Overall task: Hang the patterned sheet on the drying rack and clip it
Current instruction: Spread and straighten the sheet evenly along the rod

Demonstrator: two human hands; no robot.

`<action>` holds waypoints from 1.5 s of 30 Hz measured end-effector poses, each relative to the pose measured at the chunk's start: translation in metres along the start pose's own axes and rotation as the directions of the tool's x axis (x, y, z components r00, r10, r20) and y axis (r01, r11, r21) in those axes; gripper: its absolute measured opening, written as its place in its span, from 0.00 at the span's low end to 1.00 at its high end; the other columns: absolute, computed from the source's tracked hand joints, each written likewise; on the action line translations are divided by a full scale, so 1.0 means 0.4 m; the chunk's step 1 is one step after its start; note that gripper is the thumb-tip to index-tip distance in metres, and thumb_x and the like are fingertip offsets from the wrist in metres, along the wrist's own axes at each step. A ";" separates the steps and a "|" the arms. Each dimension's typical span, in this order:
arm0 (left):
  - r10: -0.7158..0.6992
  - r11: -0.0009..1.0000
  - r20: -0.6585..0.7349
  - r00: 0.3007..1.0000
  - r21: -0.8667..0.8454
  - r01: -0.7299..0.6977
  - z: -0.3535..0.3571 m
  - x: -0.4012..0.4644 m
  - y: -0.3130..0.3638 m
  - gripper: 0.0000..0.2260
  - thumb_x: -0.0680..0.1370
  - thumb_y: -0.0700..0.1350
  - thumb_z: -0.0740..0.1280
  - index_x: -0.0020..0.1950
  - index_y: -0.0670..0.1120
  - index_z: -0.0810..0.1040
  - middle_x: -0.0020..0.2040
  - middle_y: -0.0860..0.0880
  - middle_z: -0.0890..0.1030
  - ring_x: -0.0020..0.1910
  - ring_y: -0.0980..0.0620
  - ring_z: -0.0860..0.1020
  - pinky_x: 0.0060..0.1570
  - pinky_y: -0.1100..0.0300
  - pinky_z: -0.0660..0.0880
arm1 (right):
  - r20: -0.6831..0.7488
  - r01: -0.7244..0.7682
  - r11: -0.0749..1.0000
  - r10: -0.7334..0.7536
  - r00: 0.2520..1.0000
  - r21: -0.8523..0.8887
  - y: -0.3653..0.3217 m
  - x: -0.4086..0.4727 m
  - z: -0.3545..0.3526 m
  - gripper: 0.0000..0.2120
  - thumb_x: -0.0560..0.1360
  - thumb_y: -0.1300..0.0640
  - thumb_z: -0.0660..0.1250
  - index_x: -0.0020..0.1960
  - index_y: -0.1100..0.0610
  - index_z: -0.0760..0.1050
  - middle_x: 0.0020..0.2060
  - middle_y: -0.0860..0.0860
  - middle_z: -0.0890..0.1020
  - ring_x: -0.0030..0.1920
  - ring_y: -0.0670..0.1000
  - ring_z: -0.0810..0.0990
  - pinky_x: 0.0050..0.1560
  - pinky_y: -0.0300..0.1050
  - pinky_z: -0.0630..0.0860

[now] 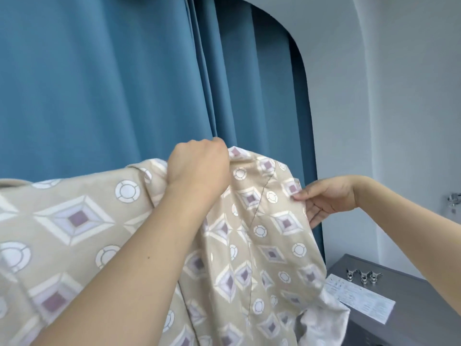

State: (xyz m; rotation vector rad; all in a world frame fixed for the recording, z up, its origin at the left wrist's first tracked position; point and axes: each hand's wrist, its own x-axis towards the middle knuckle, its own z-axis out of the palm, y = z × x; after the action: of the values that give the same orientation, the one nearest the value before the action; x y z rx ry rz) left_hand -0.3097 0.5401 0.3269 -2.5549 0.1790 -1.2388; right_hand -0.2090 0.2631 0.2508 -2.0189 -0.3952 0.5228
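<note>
The patterned sheet (pixel 249 221) is up in the air in front of the blue curtain (pixel 99 83). The left hand (pixel 199 166) grips a bunched fold at the top, with its fingers curled tight round the cloth. The right hand (pixel 326 198) pinches the right edge between thumb and fingers. The rest of the sheet hangs down and to the left. No drying rack can be seen, so it is not clear how close the bar is.

The sheet could slip. The right hand holds only a thin bit of the edge, and the heavy cloth may pull it free. The bunched fold may also go over the bar crooked, so the sheet would hang lumpy.

The low corner hangs just beside the grey cabinet (pixel 411 295). If it swings right, it could knock the paper (pixel 361 300) or the metal clips (pixel 363 277) off the top.

There is open room up high and to the right, by the white wall (pixel 386 108). To the left, the sheet fills the space.
</note>
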 end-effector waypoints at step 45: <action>0.104 0.901 -0.345 0.933 -0.365 -0.235 0.027 -0.175 -0.059 0.06 0.76 0.47 0.60 0.42 0.49 0.74 0.41 0.52 0.74 0.43 0.46 0.72 0.47 0.51 0.66 | -0.682 0.463 0.823 -0.547 0.486 -0.330 -0.247 0.099 0.241 0.24 0.82 0.43 0.51 0.31 0.53 0.57 0.23 0.44 0.64 0.28 0.49 0.65 0.37 0.47 0.65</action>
State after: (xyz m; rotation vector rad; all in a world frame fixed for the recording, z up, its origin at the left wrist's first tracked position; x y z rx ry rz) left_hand -0.3452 0.5813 0.2759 -2.5626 0.7910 -1.6804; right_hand -0.2309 0.3999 0.2881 -1.8812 -0.4642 -0.7460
